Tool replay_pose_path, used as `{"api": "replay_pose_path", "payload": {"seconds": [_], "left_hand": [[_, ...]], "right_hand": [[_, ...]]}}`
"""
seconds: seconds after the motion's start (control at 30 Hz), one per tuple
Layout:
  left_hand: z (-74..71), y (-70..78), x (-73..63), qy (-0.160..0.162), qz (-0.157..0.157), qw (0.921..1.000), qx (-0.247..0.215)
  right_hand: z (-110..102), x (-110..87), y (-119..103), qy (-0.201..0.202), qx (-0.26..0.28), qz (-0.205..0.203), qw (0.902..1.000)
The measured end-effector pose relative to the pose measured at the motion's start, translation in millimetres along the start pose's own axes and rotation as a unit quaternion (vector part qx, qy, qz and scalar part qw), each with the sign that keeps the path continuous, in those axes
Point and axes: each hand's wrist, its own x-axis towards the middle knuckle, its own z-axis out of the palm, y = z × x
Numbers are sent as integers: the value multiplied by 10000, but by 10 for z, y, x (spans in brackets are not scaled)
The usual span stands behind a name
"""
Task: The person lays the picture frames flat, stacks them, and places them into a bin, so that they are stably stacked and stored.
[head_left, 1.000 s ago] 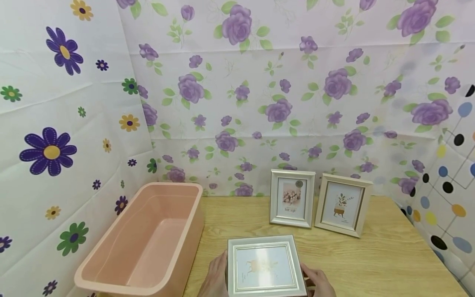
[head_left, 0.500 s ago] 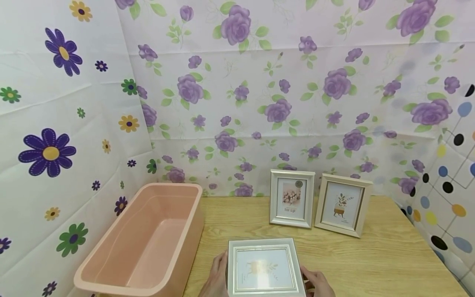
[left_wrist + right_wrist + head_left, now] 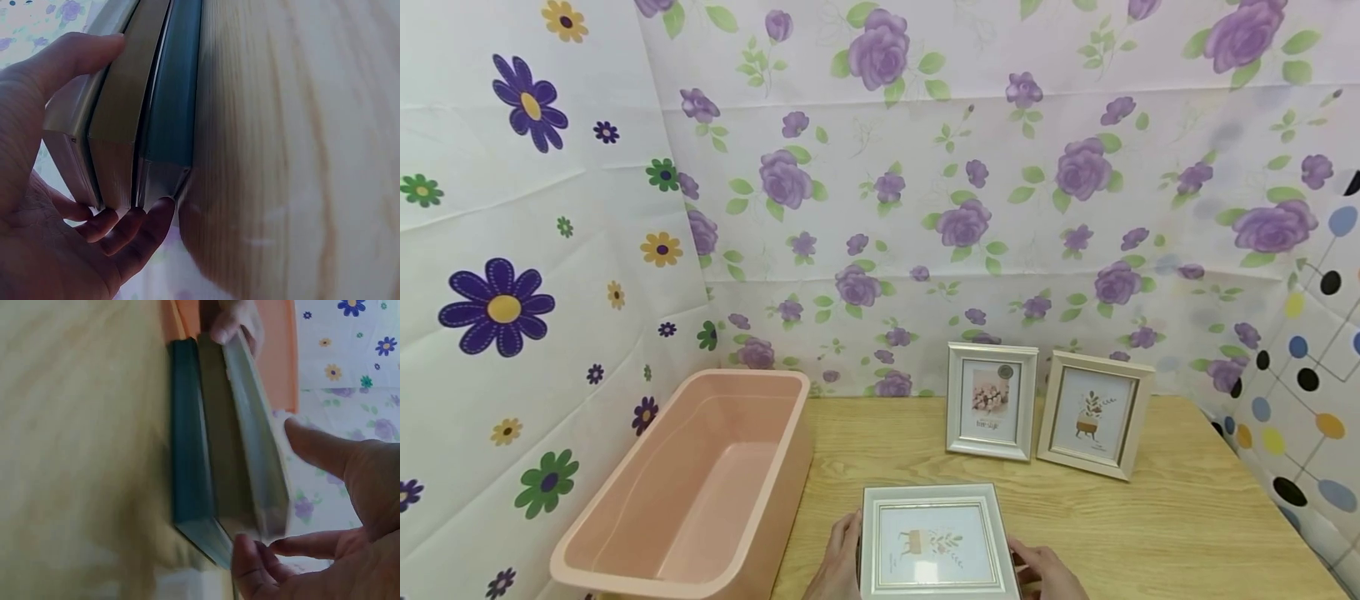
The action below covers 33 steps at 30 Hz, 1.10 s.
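Note:
A stack of three picture frames lies at the front middle, its top white frame [image 3: 928,493] face up with a plant drawing behind the glass. Beneath it, the left wrist view shows a gold-brown frame [image 3: 128,119] and a teal-edged frame [image 3: 169,131] next to the wood. My left hand [image 3: 838,560] holds the stack's left side, thumb along the edge, fingertips bent around a corner. At the right side, my right hand [image 3: 1047,573] has curved fingers [image 3: 247,565] touching a lower corner. Its thumb looks apart from the stack in the right wrist view.
A pink plastic tub [image 3: 752,533] stands left of the stack. Two more picture frames stand upright at the back right: a silver-white one [image 3: 955,404] and a beige one [image 3: 1047,417]. Floral sheets [image 3: 850,225] hang behind and beside the wooden table [image 3: 1195,517].
The stack's top frame has shifted slightly towards me in the head view, and the glare on its glass has shrunk. Both hands stay at its sides, the left slightly lower.

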Motion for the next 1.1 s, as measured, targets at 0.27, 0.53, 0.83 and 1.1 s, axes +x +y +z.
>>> {"api": "replay_pose_path", "payload": {"seconds": [0.27, 0.53, 0.83, 1.1], "left_hand": [[-88, 141, -7, -263, -402, 9980, -415], [-52, 72, -4, -355, -459, 9971, -486], [-70, 30, 14, -398, -455, 9964, -595], [-79, -29, 44, -798, -1305, 9609, -2309]], "right_hand": [[-163, -119, -1003, 1539, -1511, -172, 9763], [-664, 400, -1289, 2315, -2927, -1793, 9103], [-1005, 924, -1597, 2553, -3457, -2587, 8651], [-1149, 1175, -1625, 2329, -3746, -2423, 8641]]}}
